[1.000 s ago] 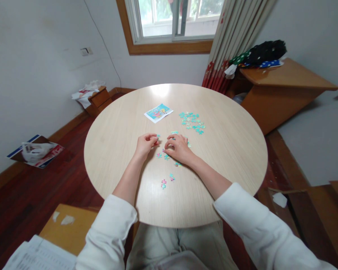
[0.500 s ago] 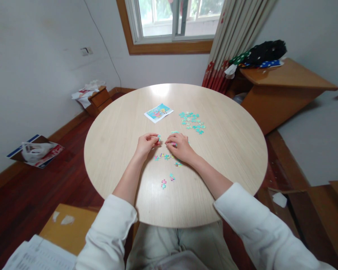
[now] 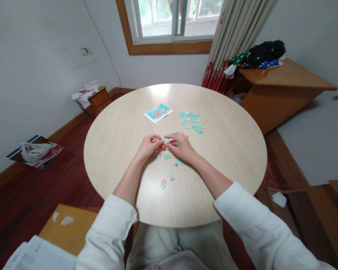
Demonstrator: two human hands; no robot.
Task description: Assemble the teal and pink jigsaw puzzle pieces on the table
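Note:
At the middle of the round table (image 3: 109, 150) my left hand (image 3: 150, 145) pinches a small teal jigsaw piece (image 3: 163, 141). Close against it, my right hand (image 3: 182, 145) is curled over joined pink and teal jigsaw pieces (image 3: 173, 142), thumb and fingers gripping their edge; part of them is hidden under the hand. Several loose jigsaw pieces (image 3: 166, 157) lie just in front of the hands. Nearer the table's front edge are a pink-and-teal piece (image 3: 163, 183) and another small piece (image 3: 172, 177).
A printed cartoon picture (image 3: 158, 112) lies farther back on the table. Right of it is a spread of mostly teal jigsaw pieces (image 3: 192, 122). A wooden desk (image 3: 287, 80) with dark cloth (image 3: 266, 52) stands at the right, and a cardboard box (image 3: 70, 225) at lower left.
My left hand has moved right, bringing its piece against the joined pieces at my right hand. The right hand has opened slightly, showing more of the pink part.

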